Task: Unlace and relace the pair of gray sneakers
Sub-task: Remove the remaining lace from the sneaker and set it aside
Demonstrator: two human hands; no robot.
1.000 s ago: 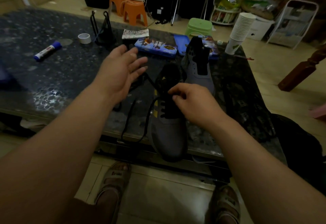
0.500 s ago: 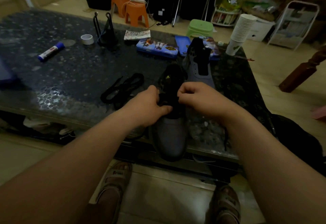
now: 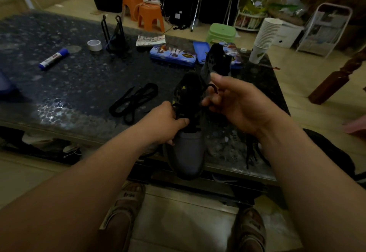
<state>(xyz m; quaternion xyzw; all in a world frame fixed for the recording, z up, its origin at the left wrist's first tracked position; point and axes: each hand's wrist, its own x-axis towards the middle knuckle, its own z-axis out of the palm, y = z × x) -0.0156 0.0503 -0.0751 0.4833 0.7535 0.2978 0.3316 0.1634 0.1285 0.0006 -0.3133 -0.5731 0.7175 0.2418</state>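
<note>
Gray sneaker (image 3: 188, 152) lies at the near edge of the table (image 3: 79, 85), toe over the rim, the second sneaker (image 3: 215, 61) just behind it. Left hand (image 3: 166, 122) grips its laced throat from the left; right hand (image 3: 235, 105), raised above the tongue, pinches a black lace (image 3: 213, 88) in curled fingers. A loose lace (image 3: 134, 101) lies further left
</note>
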